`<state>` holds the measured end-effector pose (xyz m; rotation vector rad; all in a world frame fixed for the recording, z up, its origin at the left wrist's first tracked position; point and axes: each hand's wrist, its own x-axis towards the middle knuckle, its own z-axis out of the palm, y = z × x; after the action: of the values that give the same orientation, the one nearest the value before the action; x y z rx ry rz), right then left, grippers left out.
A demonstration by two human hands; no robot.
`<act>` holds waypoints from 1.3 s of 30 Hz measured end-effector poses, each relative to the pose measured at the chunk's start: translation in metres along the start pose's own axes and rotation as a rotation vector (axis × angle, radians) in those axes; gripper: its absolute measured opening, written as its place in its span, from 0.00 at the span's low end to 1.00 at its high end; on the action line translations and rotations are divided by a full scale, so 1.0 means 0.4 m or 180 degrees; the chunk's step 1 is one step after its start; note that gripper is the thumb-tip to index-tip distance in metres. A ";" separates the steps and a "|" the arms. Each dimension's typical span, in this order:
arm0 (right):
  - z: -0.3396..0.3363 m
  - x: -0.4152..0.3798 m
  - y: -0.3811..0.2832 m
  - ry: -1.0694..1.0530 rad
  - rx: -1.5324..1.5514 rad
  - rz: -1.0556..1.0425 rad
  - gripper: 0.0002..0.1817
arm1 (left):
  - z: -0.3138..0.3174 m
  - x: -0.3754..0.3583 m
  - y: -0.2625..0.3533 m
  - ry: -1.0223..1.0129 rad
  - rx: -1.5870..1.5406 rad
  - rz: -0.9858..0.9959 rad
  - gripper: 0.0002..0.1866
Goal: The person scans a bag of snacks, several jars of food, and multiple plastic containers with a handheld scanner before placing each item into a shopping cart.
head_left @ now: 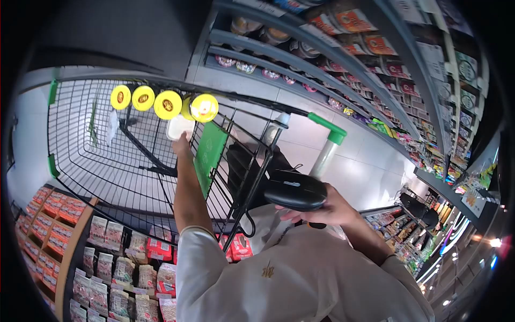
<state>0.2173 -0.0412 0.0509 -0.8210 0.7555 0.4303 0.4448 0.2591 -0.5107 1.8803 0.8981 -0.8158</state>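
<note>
Head view: inside a wire shopping cart (247, 99), the left hand (183, 144) touches a white container (178, 127) near yellow lids (168, 104); its grip and long axis are unclear. The right hand (339, 207) clasps a black device (295, 190), long axis nearly crosswise before the torso.

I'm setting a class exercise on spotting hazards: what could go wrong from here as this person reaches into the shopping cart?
The white container at the left hand sits close to the row of yellow-lidded containers, so moving it might knock one. The right hand holds a black handheld device, which could slip or hit the shopping cart while attention is on the other hand.
</note>
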 end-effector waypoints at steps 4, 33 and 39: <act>-0.010 -0.002 0.016 0.0105 -0.0608 0.0114 0.30 | -0.006 -0.236 0.158 0.0644 0.1178 0.0703 0.31; -0.102 -0.051 0.031 -0.0832 -0.1559 -0.0293 0.24 | 0.275 -1.680 1.095 0.0357 0.0443 0.5733 0.51; -0.122 -0.079 0.014 -0.0898 -0.1973 -0.0457 0.24 | 0.287 -1.701 1.111 0.0078 0.0111 0.5371 0.44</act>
<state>0.1717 -0.0779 0.0499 -1.3499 0.2899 0.6484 0.4372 -0.1796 0.1830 1.8761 -0.7796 0.2658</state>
